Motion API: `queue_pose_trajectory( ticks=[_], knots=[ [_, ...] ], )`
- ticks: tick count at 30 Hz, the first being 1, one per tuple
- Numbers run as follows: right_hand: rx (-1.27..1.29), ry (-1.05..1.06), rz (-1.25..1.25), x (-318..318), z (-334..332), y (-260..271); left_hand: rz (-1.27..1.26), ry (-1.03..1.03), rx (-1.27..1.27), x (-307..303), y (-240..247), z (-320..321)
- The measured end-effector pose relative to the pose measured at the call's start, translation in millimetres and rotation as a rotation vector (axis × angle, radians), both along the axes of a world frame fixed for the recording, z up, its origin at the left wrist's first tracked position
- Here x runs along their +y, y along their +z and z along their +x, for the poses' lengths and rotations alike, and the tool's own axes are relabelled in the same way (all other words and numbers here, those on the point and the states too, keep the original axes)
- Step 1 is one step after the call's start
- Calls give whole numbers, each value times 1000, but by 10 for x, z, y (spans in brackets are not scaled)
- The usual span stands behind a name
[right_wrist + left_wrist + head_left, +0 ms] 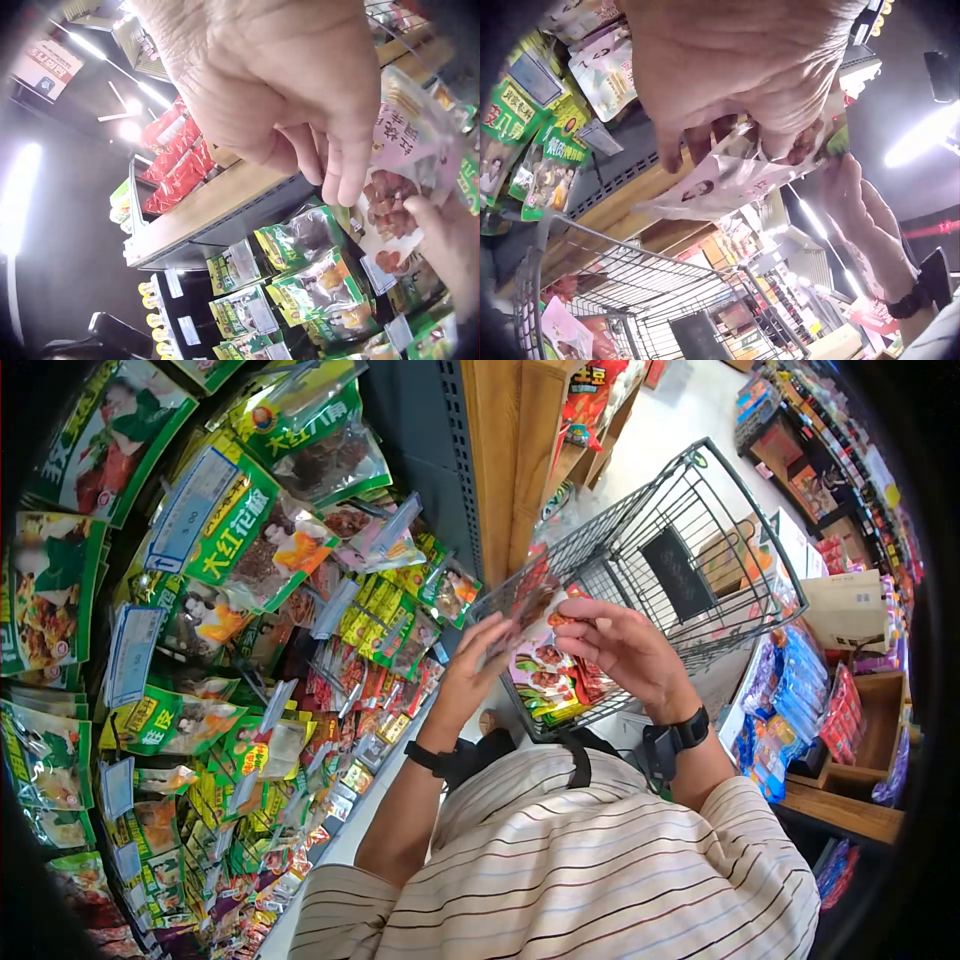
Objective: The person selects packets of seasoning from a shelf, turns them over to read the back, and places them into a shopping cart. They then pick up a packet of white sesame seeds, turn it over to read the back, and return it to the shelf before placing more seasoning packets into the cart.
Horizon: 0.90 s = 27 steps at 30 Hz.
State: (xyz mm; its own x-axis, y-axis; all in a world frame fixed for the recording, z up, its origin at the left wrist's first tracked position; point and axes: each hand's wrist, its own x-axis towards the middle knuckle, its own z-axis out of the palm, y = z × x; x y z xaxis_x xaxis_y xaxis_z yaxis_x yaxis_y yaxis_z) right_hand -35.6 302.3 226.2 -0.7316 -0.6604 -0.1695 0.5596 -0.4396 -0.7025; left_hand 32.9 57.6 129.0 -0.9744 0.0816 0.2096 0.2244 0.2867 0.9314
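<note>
Between the two hands is a clear and pale pink seasoning packet (390, 202), printed with a picture of red-brown meat chunks. My left hand (472, 670) grips it from the left side; in the right wrist view the left thumb (424, 221) lies across its front. My right hand (630, 645) pinches the opposite edge, fingers bent down; in the left wrist view its fingertips (840, 159) are at a green corner of the packet. The packet is tilted above the near end of the shopping cart (678, 572). Part of it is hidden behind the fingers.
Several pink and red packets (548, 672) lie in the cart's near end. On the left, a shelf rack holds hanging green spice packets (265, 540) with price tags (195, 510). A wooden shelf end (495, 460) stands ahead. Blue packages (800, 670) are stacked on the right.
</note>
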Motion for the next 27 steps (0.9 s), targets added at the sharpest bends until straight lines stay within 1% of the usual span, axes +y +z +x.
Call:
queue_pose_trajectory(
  ticks=[1,2,4,5,7,9,12,13,16,17,20,21,23,24,27],
  knots=[
    [-1,19,-5,-51,-2,39,240,-5,-77,-10,11,3],
    [-3,36,-10,-107,-6,63,338,45,-107,-29,46,3],
    [58,-29,16,-225,-39,77,534,141,-174,-46,160,-31],
    [86,-62,33,-267,-66,71,598,94,-97,-63,201,-106],
    [178,-119,208,-299,-128,4,577,200,-418,-254,136,-52],
    [298,-164,383,-331,-187,-153,572,252,-468,-315,130,-8],
    [482,-110,556,-424,-169,-274,824,265,-367,-301,157,-32],
    [446,-103,530,-507,-111,-258,896,213,-458,-361,246,-3],
    [344,-3,639,-621,-76,-297,905,229,-461,-432,218,-20],
    [322,3,627,-654,-72,-329,902,252,-481,-462,208,-22],
    [290,-25,569,-721,-107,-476,985,253,-405,-456,262,-6],
    [282,-27,559,-730,-122,-506,993,298,-414,-460,274,12],
    [266,-31,536,-744,-143,-556,982,301,-456,-639,-39,9],
    [253,-36,532,-747,-145,-584,977,303,-475,-673,-52,-2],
    [211,-57,519,-767,-136,-605,1017,293,-420,-636,-48,20]
  ],
)
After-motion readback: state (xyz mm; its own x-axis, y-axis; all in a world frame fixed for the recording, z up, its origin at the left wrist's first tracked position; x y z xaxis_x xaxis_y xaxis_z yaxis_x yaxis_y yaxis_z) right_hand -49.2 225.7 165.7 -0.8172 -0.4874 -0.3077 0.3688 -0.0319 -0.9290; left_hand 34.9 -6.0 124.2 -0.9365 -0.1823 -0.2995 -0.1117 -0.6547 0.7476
